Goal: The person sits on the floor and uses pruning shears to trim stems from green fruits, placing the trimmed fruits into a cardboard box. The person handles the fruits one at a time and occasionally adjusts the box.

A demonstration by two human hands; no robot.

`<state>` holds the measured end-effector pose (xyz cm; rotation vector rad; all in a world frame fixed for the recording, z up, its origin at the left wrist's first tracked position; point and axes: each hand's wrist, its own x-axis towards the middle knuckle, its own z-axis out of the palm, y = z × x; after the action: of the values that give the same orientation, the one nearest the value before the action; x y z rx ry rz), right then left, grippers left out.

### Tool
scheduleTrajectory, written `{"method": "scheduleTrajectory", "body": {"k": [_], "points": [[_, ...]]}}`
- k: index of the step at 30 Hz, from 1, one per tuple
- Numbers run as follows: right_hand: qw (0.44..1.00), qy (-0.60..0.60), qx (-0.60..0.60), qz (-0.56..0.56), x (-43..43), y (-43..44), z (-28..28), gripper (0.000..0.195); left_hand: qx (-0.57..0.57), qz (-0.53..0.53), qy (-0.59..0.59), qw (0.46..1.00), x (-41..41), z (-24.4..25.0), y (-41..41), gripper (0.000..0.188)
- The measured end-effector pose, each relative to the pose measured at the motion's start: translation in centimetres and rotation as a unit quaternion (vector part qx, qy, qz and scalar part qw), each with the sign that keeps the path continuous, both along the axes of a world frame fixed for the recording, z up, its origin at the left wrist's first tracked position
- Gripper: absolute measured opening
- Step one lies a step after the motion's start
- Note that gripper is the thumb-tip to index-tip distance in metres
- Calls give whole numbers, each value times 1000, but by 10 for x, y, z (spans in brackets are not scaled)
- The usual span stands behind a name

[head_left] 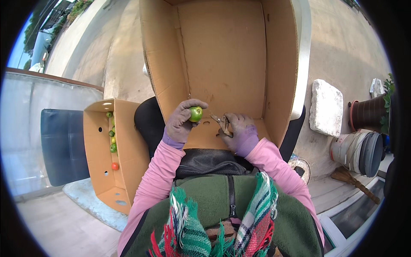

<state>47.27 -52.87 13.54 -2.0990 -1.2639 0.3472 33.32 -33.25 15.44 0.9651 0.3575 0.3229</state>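
Observation:
My left hand [182, 122], in a dirty purple work glove, grips a green tomato [195, 114] with its stem end facing up. In my right hand [239, 132], gloved alike, is a small pair of snips [222, 122], their tips pointing at the tomato a short way off. Both hands are over the near end of a large cardboard box [224, 61] in front of me. At my left stands a smaller cardboard box [99, 141] holding several green tomatoes [113, 147] and one red tomato [115, 166].
A dark blue padded seat [64, 146] is beyond the smaller box. On the right lie a white block [326, 107], stacked buckets [356, 152], a straw hand broom [354, 183] and a brown plant pot [367, 112]. A round tin [303, 163] stands near my right elbow.

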Motion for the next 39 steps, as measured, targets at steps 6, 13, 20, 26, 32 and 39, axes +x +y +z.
{"method": "scheduleTrajectory", "body": {"k": [6,13,20,26,32,39], "points": [[998,-48,-42,9,-2,3,2,49,63,-46,43,996,4,9,-10,40],[993,-98,-70,15,-4,3,5,50,155,-44,78,984,0,14,-10,37],[987,-33,-157,30,-3,5,1,37,232,-39,139,962,3,23,-15,36],[967,62,-242,46,4,11,19,34,242,-46,252,936,11,6,-13,36],[971,113,-210,14,5,8,9,37,483,-176,301,803,4,-33,1,35],[973,130,-191,4,10,7,-6,44,739,-338,327,483,22,-45,-10,32]]}}
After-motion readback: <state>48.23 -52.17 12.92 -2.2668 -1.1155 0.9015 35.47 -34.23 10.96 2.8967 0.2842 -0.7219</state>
